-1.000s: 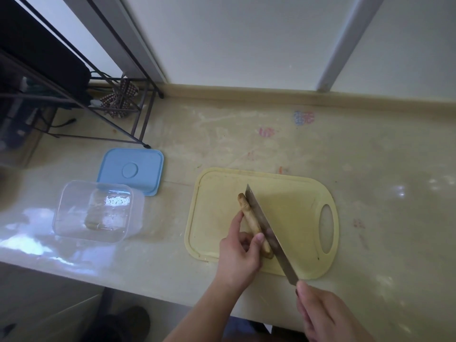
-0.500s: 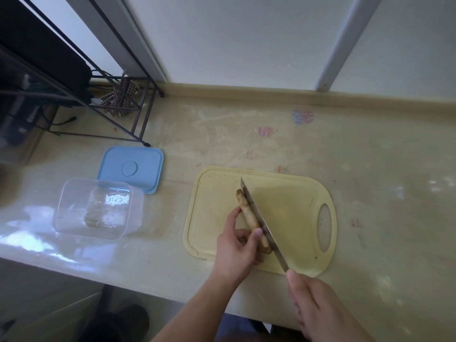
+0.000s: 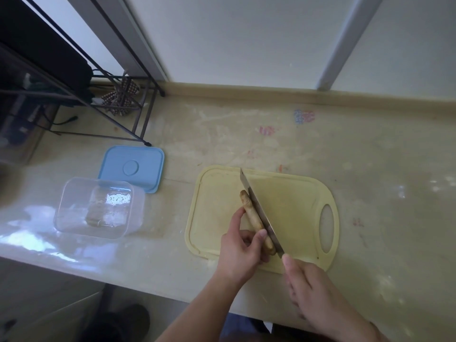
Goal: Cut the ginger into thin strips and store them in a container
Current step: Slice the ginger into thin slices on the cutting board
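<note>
Just below the centre of the frame, a long, thin piece of ginger (image 3: 254, 219) lies on a pale yellow cutting board (image 3: 217, 193), running from upper left to lower right. Our left hand (image 3: 238, 253) pinches its near end between curled fingers and thumb. Our right hand (image 3: 313, 290), at the lower right, is wrapped around the hidden handle of a knife (image 3: 259, 213), whose blade lies lengthwise along the ginger's right side, touching it.

We judge the ginger light, firm and fibrous, with a rounded body that could roll under the blade. Holding it low at the near end, fingertips tucked away from the edge, seems the safest grip. No strips are visible yet.

At the left of the frame an open clear container (image 3: 98, 208) waits, with its blue lid (image 3: 133, 166) lying flat just behind it. Everything rests on a glossy beige counter (image 3: 370, 156) marked with faint coloured smudges. A dark wire rack (image 3: 103, 95) fills the upper left, and a pale wall runs across the top.
</note>
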Available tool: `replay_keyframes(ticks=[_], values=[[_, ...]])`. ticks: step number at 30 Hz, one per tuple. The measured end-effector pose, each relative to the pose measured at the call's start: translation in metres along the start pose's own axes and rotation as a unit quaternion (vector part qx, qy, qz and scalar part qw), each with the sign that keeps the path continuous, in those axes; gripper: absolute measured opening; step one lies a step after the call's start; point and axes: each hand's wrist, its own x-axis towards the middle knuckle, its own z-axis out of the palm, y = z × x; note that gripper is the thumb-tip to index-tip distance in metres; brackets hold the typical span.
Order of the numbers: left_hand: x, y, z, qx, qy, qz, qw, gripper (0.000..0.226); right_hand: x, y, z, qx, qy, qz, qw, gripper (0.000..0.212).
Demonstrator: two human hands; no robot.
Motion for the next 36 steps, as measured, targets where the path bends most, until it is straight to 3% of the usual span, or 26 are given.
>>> replay_keyframes(ticks=[4, 7, 10, 14, 21, 30, 34, 36], values=[[-0.001, 0.0, 0.001, -0.005, 0.0, 0.002, 1.0, 0.057, -0.013, 0.026, 0.004, -0.041, 0.077, 0.026, 0.996, 0.048], [-0.002, -0.002, 0.0, 0.004, -0.005, 0.001, 1.0, 0.057, -0.012, 0.027, 0.004, -0.053, 0.053, 0.045, 0.996, 0.05], [-0.003, -0.001, -0.001, 0.025, -0.007, 0.012, 1.0, 0.059, 0.01, 0.002, 0.004, -0.055, 0.021, -0.011, 0.998, 0.056], [-0.003, 0.004, -0.001, 0.036, 0.001, 0.011, 0.999, 0.059, 0.034, -0.012, 0.004, -0.035, 0.003, -0.06, 0.998, 0.049], [-0.007, 0.01, 0.0, 0.028, 0.011, -0.004, 1.0, 0.056, 0.014, 0.027, -0.005, -0.04, 0.001, 0.007, 0.999, 0.051], [-0.008, 0.021, 0.005, 0.017, 0.03, -0.057, 0.998, 0.054, 0.027, 0.01, -0.045, 0.091, -0.091, 0.083, 0.988, 0.056], [-0.006, 0.019, 0.004, 0.023, 0.042, -0.073, 0.996, 0.052, 0.025, 0.009, -0.045, 0.085, -0.1, 0.081, 0.988, 0.056], [-0.007, 0.018, 0.001, 0.017, 0.051, -0.089, 0.995, 0.053, 0.022, 0.009, -0.037, 0.017, -0.068, 0.027, 0.997, 0.059]])
